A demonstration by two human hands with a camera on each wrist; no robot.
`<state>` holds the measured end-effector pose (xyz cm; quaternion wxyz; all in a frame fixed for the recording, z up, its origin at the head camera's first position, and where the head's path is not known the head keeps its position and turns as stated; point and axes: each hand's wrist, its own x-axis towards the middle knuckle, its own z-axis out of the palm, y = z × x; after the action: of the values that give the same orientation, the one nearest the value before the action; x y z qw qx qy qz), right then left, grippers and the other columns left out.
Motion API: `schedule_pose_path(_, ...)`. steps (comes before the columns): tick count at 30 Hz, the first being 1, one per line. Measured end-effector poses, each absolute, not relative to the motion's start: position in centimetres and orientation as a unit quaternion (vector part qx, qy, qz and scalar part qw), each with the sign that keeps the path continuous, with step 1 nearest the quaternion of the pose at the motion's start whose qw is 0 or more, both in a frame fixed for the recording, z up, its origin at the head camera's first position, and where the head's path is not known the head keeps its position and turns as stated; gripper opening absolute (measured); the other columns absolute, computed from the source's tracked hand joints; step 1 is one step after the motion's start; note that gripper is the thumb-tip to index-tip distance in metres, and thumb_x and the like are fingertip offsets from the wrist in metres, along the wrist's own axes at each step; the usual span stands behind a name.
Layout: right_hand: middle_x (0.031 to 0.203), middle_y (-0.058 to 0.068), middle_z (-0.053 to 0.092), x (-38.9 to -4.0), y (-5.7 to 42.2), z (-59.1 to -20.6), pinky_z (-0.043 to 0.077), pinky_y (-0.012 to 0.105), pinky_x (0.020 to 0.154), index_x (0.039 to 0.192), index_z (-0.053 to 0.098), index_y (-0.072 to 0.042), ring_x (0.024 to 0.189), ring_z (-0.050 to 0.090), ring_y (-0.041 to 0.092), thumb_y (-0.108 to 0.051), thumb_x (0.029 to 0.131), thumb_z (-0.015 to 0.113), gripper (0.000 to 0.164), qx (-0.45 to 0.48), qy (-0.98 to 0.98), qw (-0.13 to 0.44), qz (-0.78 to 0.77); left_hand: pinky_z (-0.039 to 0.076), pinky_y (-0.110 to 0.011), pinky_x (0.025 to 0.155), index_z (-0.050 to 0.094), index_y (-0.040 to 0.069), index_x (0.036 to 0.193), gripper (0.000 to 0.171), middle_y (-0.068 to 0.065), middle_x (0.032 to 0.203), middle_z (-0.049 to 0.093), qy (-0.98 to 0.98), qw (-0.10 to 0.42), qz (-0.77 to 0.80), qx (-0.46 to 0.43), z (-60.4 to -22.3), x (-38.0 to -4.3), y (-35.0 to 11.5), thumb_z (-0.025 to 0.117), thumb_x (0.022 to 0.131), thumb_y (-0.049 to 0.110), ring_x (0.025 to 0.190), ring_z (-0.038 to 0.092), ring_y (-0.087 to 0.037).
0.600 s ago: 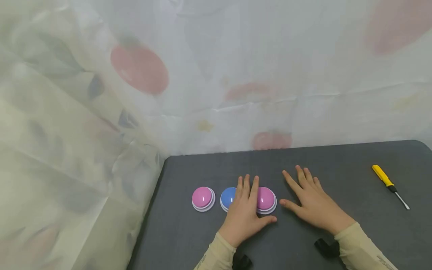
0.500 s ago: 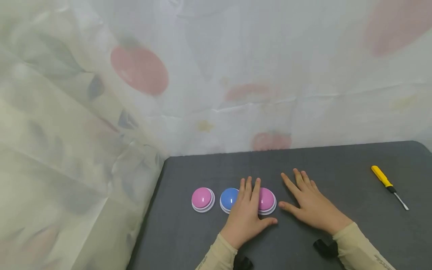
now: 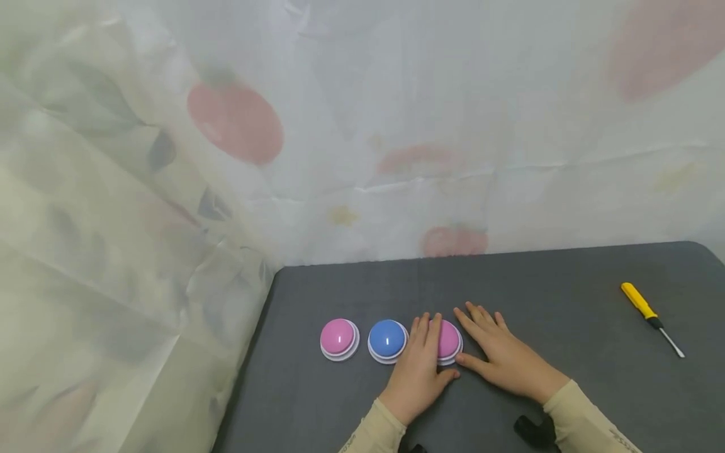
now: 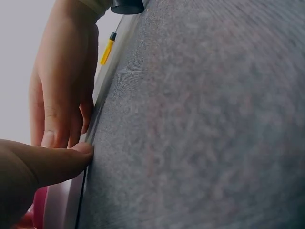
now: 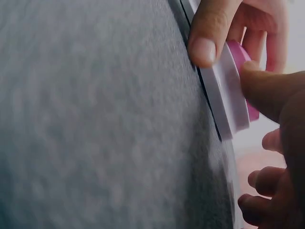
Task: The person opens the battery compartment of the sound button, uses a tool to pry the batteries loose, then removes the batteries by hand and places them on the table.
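Note:
Three round push buttons with white bases stand in a row on the dark grey table (image 3: 340,402): a pink one (image 3: 337,336) at left, a blue one (image 3: 387,338) in the middle, another pink one (image 3: 449,340) at right. My left hand (image 3: 416,377) lies along the left side of the right pink button, fingers straight, covering part of it. On the other side is my right hand (image 3: 510,362), fingers spread, its thumb by the rim. In the right wrist view that button's white base (image 5: 226,100) sits between both thumbs; firm contact is hard to tell.
A screwdriver (image 3: 642,304) with a yellow handle lies at the right of the table. Behind and to the left hang pale printed curtains (image 3: 362,126). Black wrist devices (image 3: 535,431) show below the sleeves.
My right hand has moved left to the right pink button. My left hand has shifted slightly right and nearer, uncovering the blue button. The view has tilted slightly.

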<state>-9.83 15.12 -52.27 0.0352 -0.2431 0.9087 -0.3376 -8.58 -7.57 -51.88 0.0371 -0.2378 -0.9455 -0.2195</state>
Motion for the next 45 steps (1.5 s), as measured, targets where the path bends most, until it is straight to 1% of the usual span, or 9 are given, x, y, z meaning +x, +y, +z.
schedule_pose_path(5,0.175,0.020,0.032,-10.0,14.9,-52.8,0.017,0.070,0.127,0.171,0.034,-0.008,0.161,0.030,0.040,-0.052,0.105,0.071,0.088,-0.254,0.908,0.024,-0.333,0.044,-0.048,0.120,0.038,0.000,0.166,0.105,-0.026,0.165,0.044,-0.939,0.044,-0.255,-0.226,-52.4,-8.7,-7.6,0.098,0.085,0.031,0.153,0.046,-0.038)
schedule_pose_path(12,0.173,0.013,0.039,-10.1,14.6,-53.7,0.024,0.063,0.127,0.171,0.039,-0.015,0.158,0.038,0.034,-0.042,0.104,0.075,0.080,-0.278,0.903,0.007,-0.329,0.047,-0.049,0.118,0.043,-0.001,0.163,0.099,-0.026,0.162,0.047,-0.932,0.057,-0.279,-0.225,-53.0,-8.2,-7.9,0.097,0.087,0.030,0.148,0.051,-0.038)
schedule_pose_path(16,0.171,0.012,0.044,-9.9,14.4,-54.1,0.036,0.066,0.120,0.168,0.045,-0.015,0.153,0.044,0.043,-0.037,0.104,0.076,0.074,-0.293,0.896,-0.009,-0.332,0.049,-0.049,0.116,0.047,0.001,0.162,0.095,-0.024,0.160,0.050,-0.929,0.077,-0.282,-0.226,-53.5,-8.0,-8.3,0.097,0.086,0.029,0.144,0.055,-0.037)
schedule_pose_path(20,0.167,0.012,0.049,-9.8,14.5,-54.5,0.045,0.067,0.112,0.165,0.049,-0.013,0.149,0.045,0.052,-0.031,0.102,0.080,0.073,-0.293,0.898,-0.026,-0.328,0.051,-0.049,0.114,0.051,0.005,0.161,0.091,-0.022,0.160,0.052,-0.926,0.091,-0.290,-0.224,-54.0,-8.0,-8.1,0.097,0.086,0.028,0.143,0.057,-0.035)
schedule_pose_path(25,0.161,0.012,0.057,-9.8,14.9,-54.8,0.050,0.065,0.107,0.162,0.052,-0.007,0.142,0.052,0.054,-0.024,0.097,0.086,0.075,-0.297,0.894,-0.043,-0.333,0.052,-0.050,0.112,0.055,0.009,0.160,0.090,-0.020,0.158,0.055,-0.921,0.105,-0.296,-0.230,-54.4,-8.1,-7.9,0.098,0.083,0.029,0.141,0.059,-0.034)
schedule_pose_path(29,0.157,0.010,0.060,-9.4,15.2,-54.9,0.054,0.067,0.101,0.162,0.053,-0.008,0.139,0.056,0.055,-0.020,0.096,0.086,0.075,-0.290,0.893,-0.041,-0.343,0.053,-0.049,0.111,0.057,0.011,0.158,0.090,-0.018,0.156,0.059,-0.917,0.111,-0.300,-0.240,-54.7,-8.1,-7.8,0.099,0.082,0.030,0.139,0.062,-0.032)
schedule_pose_path(34,0.157,0.007,0.061,-8.6,15.4,-55.2,0.055,0.067,0.099,0.161,0.054,-0.011,0.137,0.058,0.053,-0.021,0.094,0.089,0.077,-0.289,0.894,-0.053,-0.339,0.055,-0.047,0.109,0.058,0.013,0.158,0.090,-0.016,0.153,0.062,-0.912,0.116,-0.299,-0.255,-54.9,-7.7,-8.0,0.100,0.080,0.031,0.137,0.064,-0.029)
schedule_pose_path(42,0.160,0.010,0.057,-7.5,15.5,-55.6,0.057,0.064,0.098,0.165,0.048,-0.011,0.136,0.061,0.049,-0.031,0.087,0.095,0.094,-0.291,0.894,-0.084,-0.330,0.055,-0.043,0.109,0.058,0.016,0.158,0.089,-0.011,0.154,0.062,-0.908,0.112,-0.300,-0.269,-55.0,-7.1,-8.3,0.099,0.081,0.032,0.138,0.063,-0.025)
schedule_pose_path(45,0.161,0.011,0.057,-7.2,15.6,-55.6,0.058,0.062,0.098,0.166,0.047,-0.009,0.136,0.061,0.048,-0.031,0.085,0.097,0.098,-0.300,0.892,-0.102,-0.322,0.055,-0.043,0.108,0.058,0.016,0.158,0.089,-0.010,0.152,0.062,-0.904,0.116,-0.305,-0.277,-55.0,-6.9,-8.3,0.100,0.081,0.033,0.137,0.062,-0.024)
